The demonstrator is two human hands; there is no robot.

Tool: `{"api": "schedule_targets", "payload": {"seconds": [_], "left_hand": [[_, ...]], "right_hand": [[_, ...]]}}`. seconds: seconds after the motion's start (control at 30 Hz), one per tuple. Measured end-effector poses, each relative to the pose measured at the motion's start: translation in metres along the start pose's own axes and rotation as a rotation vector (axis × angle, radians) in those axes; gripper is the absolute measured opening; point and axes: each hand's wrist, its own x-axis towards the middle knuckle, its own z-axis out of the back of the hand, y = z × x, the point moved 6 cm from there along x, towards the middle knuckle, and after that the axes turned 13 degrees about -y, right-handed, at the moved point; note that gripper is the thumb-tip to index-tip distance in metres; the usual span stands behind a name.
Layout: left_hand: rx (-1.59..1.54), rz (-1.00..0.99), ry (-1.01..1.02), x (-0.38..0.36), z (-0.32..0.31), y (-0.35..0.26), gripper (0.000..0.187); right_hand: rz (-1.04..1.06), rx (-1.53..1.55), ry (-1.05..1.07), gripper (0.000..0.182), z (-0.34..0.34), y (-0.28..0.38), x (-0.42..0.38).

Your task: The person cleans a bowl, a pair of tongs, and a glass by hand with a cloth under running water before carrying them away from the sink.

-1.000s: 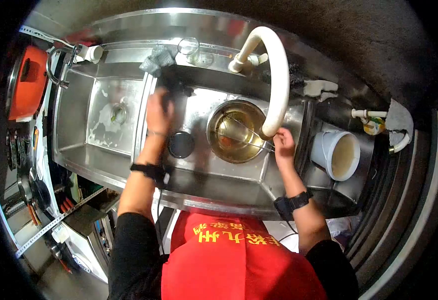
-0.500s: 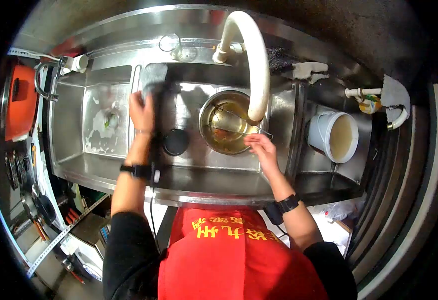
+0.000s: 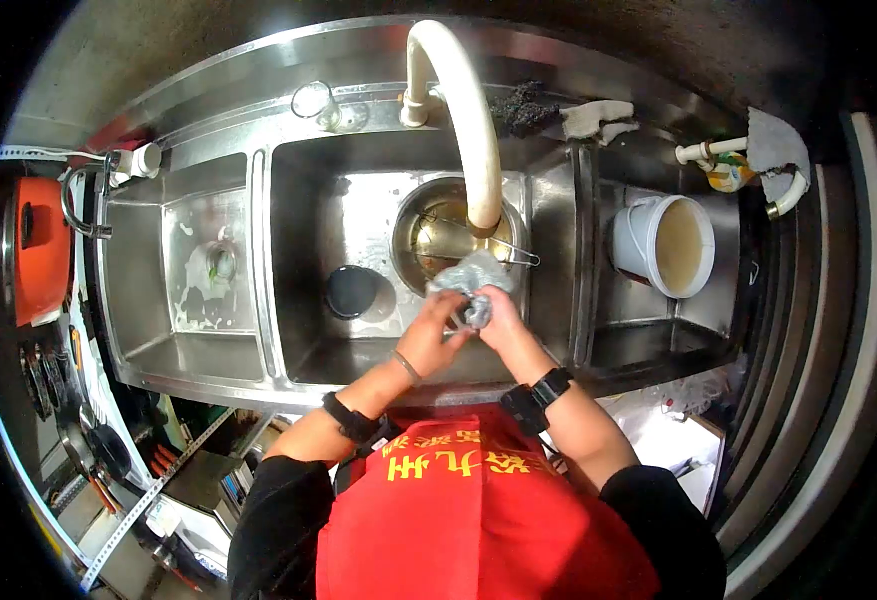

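Both my hands meet over the front of the middle sink basin (image 3: 303,300), wringing a grey cloth (image 3: 470,278). My left hand (image 3: 430,332) grips the cloth from the left. My right hand (image 3: 495,312) grips it from the right. Just behind them a metal pot (image 3: 428,235) with a wire strainer inside stands under the white curved tap (image 3: 458,110). A black drain plug (image 3: 351,292) lies on the basin floor to the left of the hands.
A left basin (image 3: 203,275) holds scraps near its drain. A white bucket (image 3: 663,245) stands in the right basin. A glass (image 3: 313,100), a dark scourer (image 3: 523,105) and a rag (image 3: 593,118) lie on the back ledge. An orange pot (image 3: 33,250) sits far left.
My left hand took the grey cloth off the sink divider and brought it right. My right hand left the pot's strainer handle and joined it on the cloth.
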Motion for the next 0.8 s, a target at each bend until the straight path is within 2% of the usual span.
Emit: {"api": "schedule_targets", "payload": {"seconds": [0.07, 0.13, 0.2, 0.27, 0.33, 0.4, 0.43, 0.5, 0.57, 0.63, 0.67, 0.73, 0.8], "left_hand": [[0.303, -0.103, -0.108, 0.004, 0.009, 0.053, 0.039], [0.692, 0.121, 0.044, 0.003, 0.024, 0.111, 0.039], [0.915, 0.412, 0.197, 0.0, 0.041, 0.142, 0.036], [0.825, 0.388, 0.091, 0.006, 0.045, 0.146, 0.03], [0.761, 0.287, 0.042, 0.016, 0.04, 0.123, 0.029], [0.597, 0.514, 0.037, 0.021, 0.028, 0.12, 0.031], [0.605, 0.499, -0.038, 0.023, 0.02, 0.129, 0.036], [0.54, 0.627, -0.054, 0.018, 0.007, 0.157, 0.04], [0.512, 0.68, -0.072, 0.009, -0.007, 0.202, 0.041], [0.208, 1.116, -0.111, -0.021, -0.02, 0.269, 0.031], [0.212, 1.119, -0.113, -0.025, -0.018, 0.266, 0.031], [0.111, 1.091, -0.336, -0.02, -0.002, 0.243, 0.049], [-0.003, 1.049, -0.316, -0.011, 0.011, 0.23, 0.046]], "right_hand": [[0.074, 0.05, -0.057, 0.036, 0.024, 0.017, 0.012], [0.104, 0.049, -0.096, 0.038, 0.036, 0.031, 0.005], [0.149, 0.024, -0.124, 0.034, 0.04, 0.04, -0.009], [0.187, 0.023, -0.118, 0.035, 0.043, 0.046, -0.015], [0.221, 0.022, -0.118, 0.037, 0.051, 0.047, -0.016], [0.231, 0.119, -0.076, 0.039, 0.054, 0.047, -0.015], [0.236, 0.122, -0.076, 0.039, 0.049, 0.047, -0.019], [0.351, 0.116, -0.016, 0.041, 0.036, 0.052, -0.029], [0.279, 0.159, -0.043, 0.041, 0.037, 0.051, -0.025], [0.2, 0.196, -0.072, 0.04, 0.039, 0.049, -0.02], [0.188, 0.197, -0.084, 0.039, 0.041, 0.049, -0.018], [0.181, 0.199, -0.082, 0.038, 0.039, 0.052, -0.017], [0.212, 0.188, -0.1, 0.023, 0.04, 0.051, -0.019]]}}
